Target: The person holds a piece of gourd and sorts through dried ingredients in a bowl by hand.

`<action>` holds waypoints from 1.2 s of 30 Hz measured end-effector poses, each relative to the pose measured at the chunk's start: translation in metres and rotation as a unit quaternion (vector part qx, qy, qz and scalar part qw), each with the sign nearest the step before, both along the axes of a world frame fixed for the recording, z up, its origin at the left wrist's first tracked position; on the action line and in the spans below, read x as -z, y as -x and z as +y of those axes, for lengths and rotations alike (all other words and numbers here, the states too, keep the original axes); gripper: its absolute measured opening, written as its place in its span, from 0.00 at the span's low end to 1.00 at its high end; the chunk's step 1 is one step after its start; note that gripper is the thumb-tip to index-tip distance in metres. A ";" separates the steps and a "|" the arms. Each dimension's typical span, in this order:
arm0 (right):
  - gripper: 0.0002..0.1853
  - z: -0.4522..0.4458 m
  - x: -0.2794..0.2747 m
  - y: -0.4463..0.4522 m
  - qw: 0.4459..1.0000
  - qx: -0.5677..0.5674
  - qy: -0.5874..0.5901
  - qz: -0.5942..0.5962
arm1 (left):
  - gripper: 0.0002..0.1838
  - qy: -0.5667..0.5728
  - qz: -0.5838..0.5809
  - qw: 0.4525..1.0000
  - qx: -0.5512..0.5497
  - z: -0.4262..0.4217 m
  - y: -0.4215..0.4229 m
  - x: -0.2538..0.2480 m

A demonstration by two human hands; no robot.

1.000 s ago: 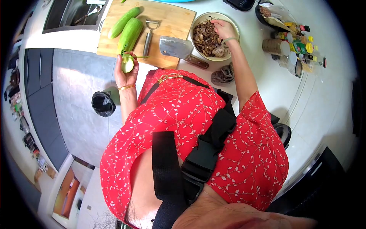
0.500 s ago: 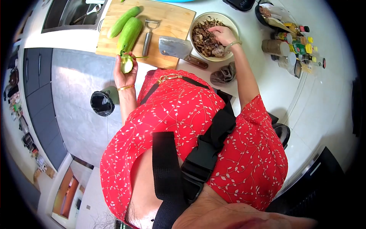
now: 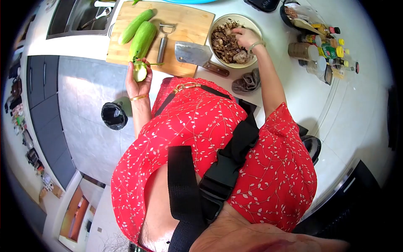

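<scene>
Left hand (image 3: 133,87) is closed on a pale-faced cut piece of green gourd (image 3: 140,73) at the wooden cutting board's (image 3: 183,13) near edge, left part; right hand (image 3: 248,38) has its fingers down in the chopped brown mix (image 3: 224,43), inside the round off-white bowl (image 3: 260,32) just off the board's right edge. Can't tell if the right fingertips are pinching anything (bits and knuckles hide them). To do this well, I'd say: bunch the fingertips, take small amounts, lift only after loose bits drop inside the rim, and keep the pale bangle (image 3: 257,43) out of the mix. Left grip: light and even, since a hard squeeze could crack the piece. Wide-bladed steel cleaver (image 3: 193,53) lies over the board's near right corner, brown wooden handle off the board beside the bowl; worth keeping the forearms clear of it. Text: red, yellow and black caps and coloured labels on the bottle cluster (image 3: 331,52) at right, but too small to read. No brand or marking I can make out on the blade or on the steel Y-shaped peeler (image 3: 162,47).
</scene>
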State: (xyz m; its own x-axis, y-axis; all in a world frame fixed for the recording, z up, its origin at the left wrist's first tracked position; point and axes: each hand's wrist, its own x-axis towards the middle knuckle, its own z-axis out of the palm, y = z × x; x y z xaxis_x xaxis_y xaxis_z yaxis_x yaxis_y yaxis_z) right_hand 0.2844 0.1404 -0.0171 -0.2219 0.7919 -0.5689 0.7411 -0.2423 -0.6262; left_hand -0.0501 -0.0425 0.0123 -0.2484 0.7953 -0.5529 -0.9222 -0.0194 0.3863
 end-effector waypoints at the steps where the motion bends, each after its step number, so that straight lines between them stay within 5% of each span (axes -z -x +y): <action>1: 0.19 -0.002 0.026 -0.005 0.995 0.023 0.049 0.085 | 0.18 -0.001 -0.001 1.000 -0.003 0.000 0.000 0.000; 3: 0.18 -0.016 0.010 0.002 0.996 -0.056 0.031 0.054 | 0.17 -0.001 -0.005 1.000 -0.009 0.000 -0.001 0.001; 8: 0.13 -0.026 0.003 -0.004 0.997 -0.001 0.027 0.068 | 0.17 0.006 0.003 1.000 -0.002 0.000 -0.001 0.000; 11: 0.12 -0.020 0.008 -0.017 0.987 0.003 -0.132 0.092 | 0.17 0.005 -0.003 1.000 -0.003 0.001 -0.003 -0.002; 16: 0.09 -0.015 -0.014 -0.021 0.973 0.176 -0.049 0.144 | 0.16 0.001 -0.008 1.000 0.003 0.002 -0.004 -0.004; 19: 0.10 -0.021 0.007 -0.017 0.965 0.002 -0.235 -0.117 | 0.16 0.006 -0.004 1.000 0.006 0.003 -0.005 -0.004; 24: 0.09 -0.023 0.007 -0.014 0.988 0.096 -0.117 -0.007 | 0.17 -0.008 -0.011 1.000 0.008 0.002 -0.006 -0.007; 30: 0.11 -0.015 0.034 -0.031 0.964 0.083 -0.254 -0.002 | 0.16 -0.003 -0.001 1.000 0.011 0.001 -0.005 -0.006; 36: 0.12 -0.012 0.032 -0.033 0.979 0.039 -0.198 -0.019 | 0.16 0.002 0.004 1.000 0.010 0.002 -0.005 -0.006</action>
State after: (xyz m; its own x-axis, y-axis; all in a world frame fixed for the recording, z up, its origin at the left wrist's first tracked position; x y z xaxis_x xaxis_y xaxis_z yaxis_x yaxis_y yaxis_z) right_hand 0.3177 0.1289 -0.0486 -0.1359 0.9658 -0.2208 0.7544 -0.0436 -0.6549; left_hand -0.0446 -0.0408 0.0181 -0.2370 0.7980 -0.5541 -0.9196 -0.0003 0.3928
